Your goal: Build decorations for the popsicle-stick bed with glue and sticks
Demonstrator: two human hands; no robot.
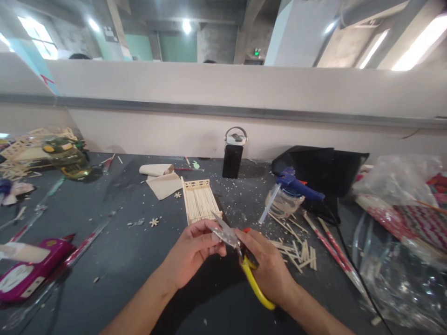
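My right hand [268,265] is closed round the yellow handles of a pair of scissors [244,260], blades pointing up and left. My left hand [193,246] is pinched at the blades, its fingertips closed on something small that I cannot make out. Both hands hover over the dark table [132,260]. Just beyond them lies a small flat piece built of wooden sticks [199,200]. A loose pile of cut wooden sticks [296,251] lies right of my right hand.
A blue glue gun [296,185] rests on a clear jar, its cable trailing right. A black bottle [233,156], black bag [324,170], plastic bags [401,218], folded paper [160,179], a purple case [31,270] and a stick model [31,149] surround the work spot.
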